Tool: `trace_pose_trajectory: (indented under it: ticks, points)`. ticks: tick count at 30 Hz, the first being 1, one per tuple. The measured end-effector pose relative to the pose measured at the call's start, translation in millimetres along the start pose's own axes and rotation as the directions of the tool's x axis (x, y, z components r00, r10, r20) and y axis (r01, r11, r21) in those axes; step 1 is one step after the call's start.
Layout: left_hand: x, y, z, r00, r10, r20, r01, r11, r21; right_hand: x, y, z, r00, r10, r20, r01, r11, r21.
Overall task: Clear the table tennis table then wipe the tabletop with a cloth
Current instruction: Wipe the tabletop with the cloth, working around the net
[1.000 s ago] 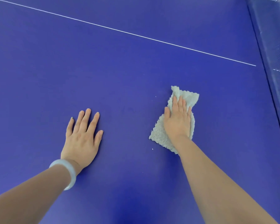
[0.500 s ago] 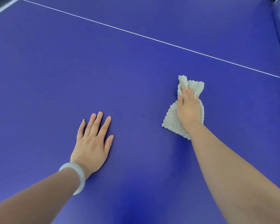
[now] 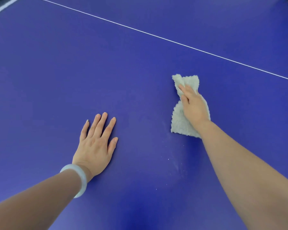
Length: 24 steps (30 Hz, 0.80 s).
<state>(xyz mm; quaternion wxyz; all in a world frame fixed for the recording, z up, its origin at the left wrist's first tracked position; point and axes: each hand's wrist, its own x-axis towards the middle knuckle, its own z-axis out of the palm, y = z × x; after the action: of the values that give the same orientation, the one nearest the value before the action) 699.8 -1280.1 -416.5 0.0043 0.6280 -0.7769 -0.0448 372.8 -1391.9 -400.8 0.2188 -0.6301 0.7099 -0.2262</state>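
Observation:
The blue table tennis tabletop (image 3: 123, 80) fills the view, with a thin white line (image 3: 156, 36) running across it. A pale fluffy cloth (image 3: 179, 120) lies bunched on the surface right of centre. My right hand (image 3: 194, 107) presses down on the cloth, fingers pointing away and to the left. My left hand (image 3: 96, 145) rests flat on the bare tabletop, fingers spread, holding nothing; a pale bangle sits on that wrist.
A few tiny white specks (image 3: 168, 159) and faint streaks lie on the surface below the cloth. The table's white edge stripe (image 3: 3, 6) shows at the top left corner. The net side darkens at the top right.
My right hand has pushed the cloth farther away across the table and turned it leftward. My left hand has stayed flat on the surface; the view shifted forward.

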Motion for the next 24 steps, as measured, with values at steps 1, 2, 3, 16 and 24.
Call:
trace_pose_trajectory:
  ticks: [1,2,3,16,24]
  points:
    - [0,0,0,1.0,-0.001,-0.002,0.001,1.0,-0.003,6,-7,7,0.999,-0.028,0.027,0.029,0.999,-0.042]
    - [0,0,0,1.0,-0.003,-0.004,0.003,1.0,-0.006,5,-15,14,0.994,-0.074,0.074,0.08,0.993,-0.081]
    - [0,0,0,1.0,-0.005,-0.006,0.005,1.0,-0.008,-3,-20,22,0.981,-0.142,0.133,0.156,0.982,-0.105]
    - [1,-1,1,0.999,0.009,-0.038,-0.012,0.997,-0.071,-189,57,-48,0.991,-0.025,0.133,0.011,0.995,0.102]
    - [0,-1,-3,1.0,0.021,-0.015,-0.023,0.991,-0.129,-226,-37,35,0.966,-0.17,0.197,0.161,0.985,0.064]
